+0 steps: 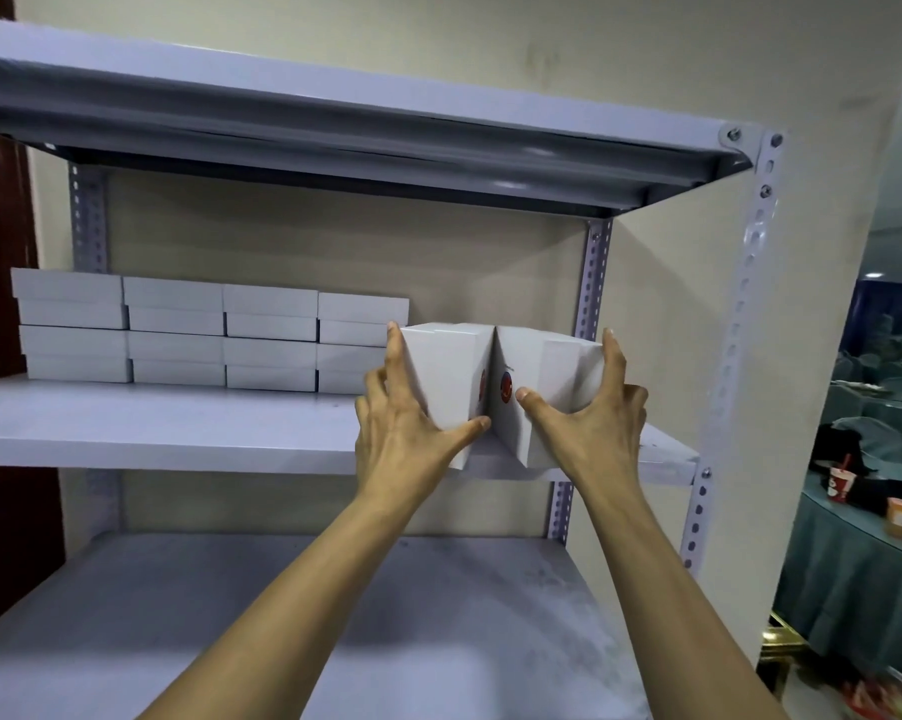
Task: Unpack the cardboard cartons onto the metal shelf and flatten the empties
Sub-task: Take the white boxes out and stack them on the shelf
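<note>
To the left of my left fingers (395,356), a row of stacked white boxes (215,335) sits at the back of the middle shelf (178,423); my left hand (402,433) is spread wide and wrapped round one small white box (446,376), thumb across its near face, fingers up its outer side; pressed against it, between my two thumbs, is a second white box (547,371), which my right hand (589,423) clasps the same way; the pair touch low down and lean apart at the top, over the shelf's front edge; beyond my right fingers stands a perforated upright (591,283); I judge I am mid-unpacking, setting goods on the metal shelf; next I should square the two together, slide them back beside the row's right end, then let go; no cardboard carton is in view.
</note>
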Demonstrator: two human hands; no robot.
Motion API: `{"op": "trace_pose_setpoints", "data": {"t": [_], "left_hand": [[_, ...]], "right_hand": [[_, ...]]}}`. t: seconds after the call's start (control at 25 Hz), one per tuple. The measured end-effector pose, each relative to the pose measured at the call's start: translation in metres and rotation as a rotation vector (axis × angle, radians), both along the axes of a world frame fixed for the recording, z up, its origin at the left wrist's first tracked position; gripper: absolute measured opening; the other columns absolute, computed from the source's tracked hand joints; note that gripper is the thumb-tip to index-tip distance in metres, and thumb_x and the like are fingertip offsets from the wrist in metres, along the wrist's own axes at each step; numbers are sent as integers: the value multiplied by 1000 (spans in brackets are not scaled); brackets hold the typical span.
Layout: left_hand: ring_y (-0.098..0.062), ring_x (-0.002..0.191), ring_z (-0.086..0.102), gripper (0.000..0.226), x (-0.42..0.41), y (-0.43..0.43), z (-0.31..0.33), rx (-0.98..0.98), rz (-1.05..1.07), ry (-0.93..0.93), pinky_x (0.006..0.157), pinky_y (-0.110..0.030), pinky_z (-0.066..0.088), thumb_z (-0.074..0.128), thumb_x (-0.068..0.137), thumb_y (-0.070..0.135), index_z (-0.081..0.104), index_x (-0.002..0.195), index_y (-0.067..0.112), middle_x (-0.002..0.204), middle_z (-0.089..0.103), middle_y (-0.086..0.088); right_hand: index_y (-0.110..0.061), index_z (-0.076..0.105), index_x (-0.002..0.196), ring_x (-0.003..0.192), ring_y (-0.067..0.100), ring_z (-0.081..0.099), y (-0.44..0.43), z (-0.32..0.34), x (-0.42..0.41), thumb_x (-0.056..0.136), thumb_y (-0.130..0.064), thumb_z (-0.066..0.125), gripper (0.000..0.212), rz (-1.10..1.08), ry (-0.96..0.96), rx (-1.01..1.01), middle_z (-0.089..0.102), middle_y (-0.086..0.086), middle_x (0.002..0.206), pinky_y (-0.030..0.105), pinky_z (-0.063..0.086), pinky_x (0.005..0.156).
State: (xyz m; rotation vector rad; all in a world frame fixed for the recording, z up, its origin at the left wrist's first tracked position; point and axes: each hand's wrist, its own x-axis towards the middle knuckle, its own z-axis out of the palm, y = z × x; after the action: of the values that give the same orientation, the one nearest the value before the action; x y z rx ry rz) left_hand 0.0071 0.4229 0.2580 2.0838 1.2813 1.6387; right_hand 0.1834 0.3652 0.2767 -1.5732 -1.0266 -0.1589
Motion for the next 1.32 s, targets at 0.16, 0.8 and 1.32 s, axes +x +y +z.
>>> {"op": "trace_pose_setpoints", "data": {"t": [0.16,0.8,1.32], "left_hand": [[-34,128,42,121,3,0,13,-1,3,-26,98,-49,44,72,69,74,-8,155,44,145,31,-8],[-24,123,38,42,13,4,47,115,73,164,84,-33,38,54,96,56,51,134,39,140,45,6],[-23,110,55,44,11,19,45,-39,78,-245,84,-37,45,57,89,65,58,121,35,116,63,2]], "right_hand": [[-47,13,152,131,31,39,8,2,9,64,-62,84,113,12,-18,13,35,9,139,52,39,107],[-38,40,137,99,23,54,6,19,30,84,-52,73,63,87,-1,89,45,4,124,33,43,80],[-26,36,131,97,17,52,16,70,14,88,-56,68,61,144,236,295,36,4,126,30,50,78]]}}
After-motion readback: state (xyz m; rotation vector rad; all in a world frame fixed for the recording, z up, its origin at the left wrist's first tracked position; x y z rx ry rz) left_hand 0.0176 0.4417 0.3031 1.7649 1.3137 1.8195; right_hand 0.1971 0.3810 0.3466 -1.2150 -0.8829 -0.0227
